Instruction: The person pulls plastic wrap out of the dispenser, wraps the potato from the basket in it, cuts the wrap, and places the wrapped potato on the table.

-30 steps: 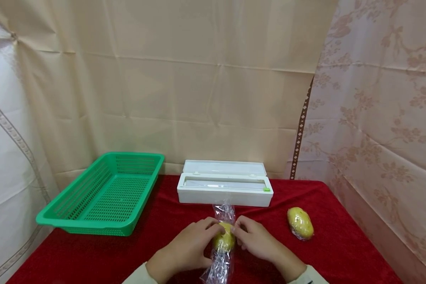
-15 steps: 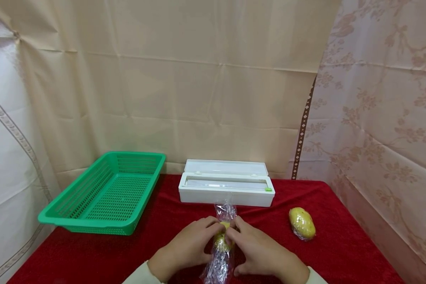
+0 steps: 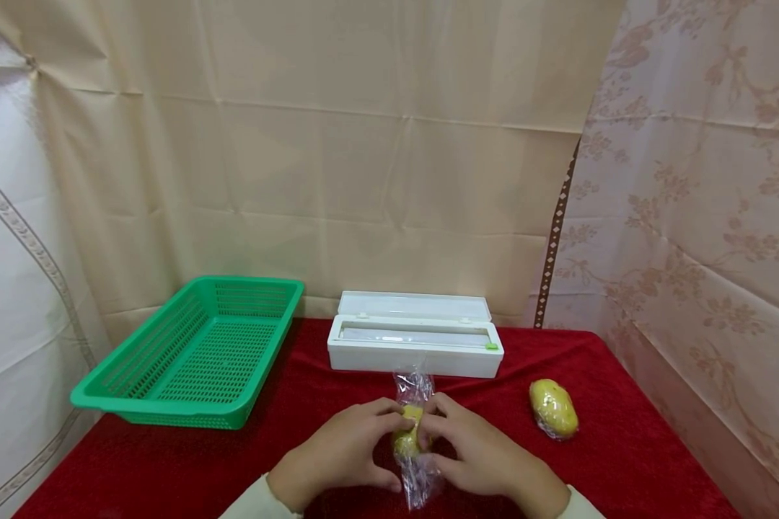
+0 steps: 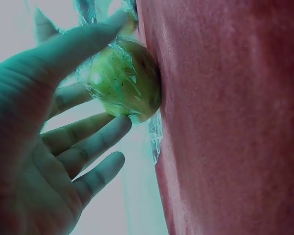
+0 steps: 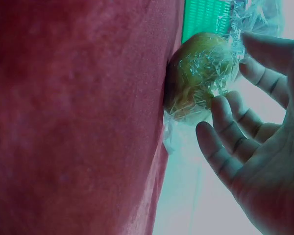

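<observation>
A yellow potato (image 3: 406,441) in clear plastic wrap (image 3: 420,481) rests on the red cloth between both hands. The wrap sticks out at its far and near ends. My left hand (image 3: 357,443) holds the potato from the left, index finger on top and thumb towards the near end; other fingertips reach its far side in the left wrist view. My right hand (image 3: 477,450) is on the opposite side, pinching wrap between thumb (image 5: 267,46) and index finger. Its other fingers are bent beside the potato. A second wrapped potato (image 3: 553,409) lies farther right.
A white plastic-wrap dispenser (image 3: 415,362), its lid raised and a green slider on its edge, stands just beyond the hands. A green basket (image 3: 266,360) is at the left. Red cloth (image 3: 630,440) covers the table, with curtains behind and beside it.
My right hand has shifted over the potato and its thumb has come to the near end of the wrap. That end, earlier stretched towards me, is now drawn up shorter. The left hand barely moved.
</observation>
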Demonstrator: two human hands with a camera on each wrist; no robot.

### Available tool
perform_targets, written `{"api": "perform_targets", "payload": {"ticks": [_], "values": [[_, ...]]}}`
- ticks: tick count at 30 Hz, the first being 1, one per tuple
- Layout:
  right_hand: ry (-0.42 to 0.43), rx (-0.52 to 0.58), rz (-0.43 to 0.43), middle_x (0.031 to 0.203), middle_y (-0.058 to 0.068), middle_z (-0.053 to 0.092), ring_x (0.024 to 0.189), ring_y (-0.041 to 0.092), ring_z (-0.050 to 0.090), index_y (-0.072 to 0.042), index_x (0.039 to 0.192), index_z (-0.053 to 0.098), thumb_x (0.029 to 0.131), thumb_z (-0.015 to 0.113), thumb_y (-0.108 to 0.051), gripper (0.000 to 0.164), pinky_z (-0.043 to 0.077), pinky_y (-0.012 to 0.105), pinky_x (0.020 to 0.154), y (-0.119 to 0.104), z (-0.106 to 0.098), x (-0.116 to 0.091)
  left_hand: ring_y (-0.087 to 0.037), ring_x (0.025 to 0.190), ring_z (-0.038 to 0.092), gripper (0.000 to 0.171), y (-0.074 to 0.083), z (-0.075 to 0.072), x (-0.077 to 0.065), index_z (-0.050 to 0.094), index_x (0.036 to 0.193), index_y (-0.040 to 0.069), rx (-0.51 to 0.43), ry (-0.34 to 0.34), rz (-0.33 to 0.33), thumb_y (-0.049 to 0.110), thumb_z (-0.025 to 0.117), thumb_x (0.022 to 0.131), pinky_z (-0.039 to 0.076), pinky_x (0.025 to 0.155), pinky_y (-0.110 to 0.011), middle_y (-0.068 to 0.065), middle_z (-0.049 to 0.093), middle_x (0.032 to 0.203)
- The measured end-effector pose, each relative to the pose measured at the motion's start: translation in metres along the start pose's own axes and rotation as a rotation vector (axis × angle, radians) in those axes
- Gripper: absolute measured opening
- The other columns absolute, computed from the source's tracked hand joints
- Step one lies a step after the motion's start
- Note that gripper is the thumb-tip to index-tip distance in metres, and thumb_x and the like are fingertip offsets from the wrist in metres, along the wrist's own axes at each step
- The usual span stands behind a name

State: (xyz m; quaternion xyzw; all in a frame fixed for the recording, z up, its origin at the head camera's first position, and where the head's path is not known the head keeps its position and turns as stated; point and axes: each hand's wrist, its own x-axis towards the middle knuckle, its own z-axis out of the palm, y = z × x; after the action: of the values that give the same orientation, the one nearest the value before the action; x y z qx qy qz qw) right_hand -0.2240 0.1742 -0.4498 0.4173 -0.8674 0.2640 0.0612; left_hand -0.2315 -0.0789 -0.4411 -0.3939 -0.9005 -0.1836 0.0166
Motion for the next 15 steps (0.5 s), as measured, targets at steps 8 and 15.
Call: {"api": "perform_targets", "payload": {"ticks": [8, 15], "values": [[0.031, 0.063, -0.029, 0.11, -0.013, 0.051, 0.101, 0.003, 0.054, -0.037, 0.084, 0.062, 0.092, 0.075, -0.022, 0.021, 0.05, 0.025, 0.087, 0.0029, -0.0015, -0.0003, -0.013, 0.12, 0.065, 0.048, -0.0006, 0.0023, 0.0011, 0.073, 0.13, 0.026, 0.029, 0.044, 0.01, 0.058, 0.069, 0.093, 0.055, 0.1, -0.036, 0.003, 0.067, 0.135], [0.028, 0.184, -0.023, 0.107, -0.008, 0.055, 0.099, 0.006, 0.055, -0.027, 0.083, 0.068, 0.097, 0.069, -0.02, 0.016, 0.049, 0.024, 0.085, 0.0068, -0.0033, 0.0013, -0.01, 0.116, 0.067, 0.033, -0.0039, 0.0054, 0.0035, 0.078, 0.12, 0.027, -0.003, 0.089, 0.022, 0.048, 0.06, 0.102, 0.056, 0.099, -0.037, 0.005, 0.071, 0.128]]}}
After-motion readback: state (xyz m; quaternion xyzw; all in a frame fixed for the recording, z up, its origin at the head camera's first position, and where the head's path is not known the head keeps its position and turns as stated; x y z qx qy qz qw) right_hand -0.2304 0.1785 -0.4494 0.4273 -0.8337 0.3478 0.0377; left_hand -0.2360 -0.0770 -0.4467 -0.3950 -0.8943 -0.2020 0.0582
